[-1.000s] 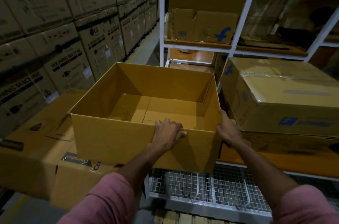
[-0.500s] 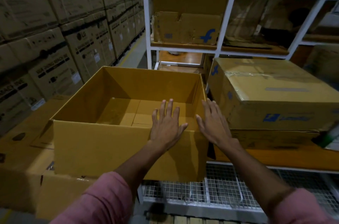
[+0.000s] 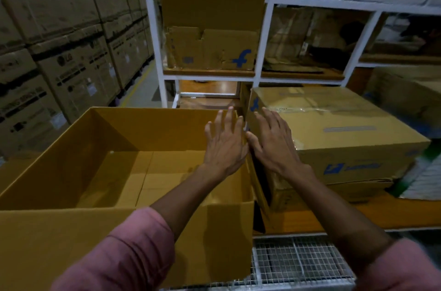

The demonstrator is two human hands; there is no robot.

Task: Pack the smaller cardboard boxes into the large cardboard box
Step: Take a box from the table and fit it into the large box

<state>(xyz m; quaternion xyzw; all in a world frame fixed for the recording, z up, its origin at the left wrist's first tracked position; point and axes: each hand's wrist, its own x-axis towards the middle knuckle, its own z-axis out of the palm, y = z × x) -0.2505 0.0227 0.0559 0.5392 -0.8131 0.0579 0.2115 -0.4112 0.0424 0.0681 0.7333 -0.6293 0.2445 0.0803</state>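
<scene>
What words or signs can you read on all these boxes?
"LG": logo on a stacked carton at left.
A blue "f" sign: on the worn box on the white shelf.
A blue "f" sign: on the corner of the taped box beside the right hand.
The blue label on that taped box's front and the other print on the stacked cartons are too blurred to read.

A plain yellow-brown finish is being shown by the large cardboard box. Blue logo print is being displayed on the taped brown box. White paint is being shown on the shelf frame, and pink on the sleeves.
</scene>
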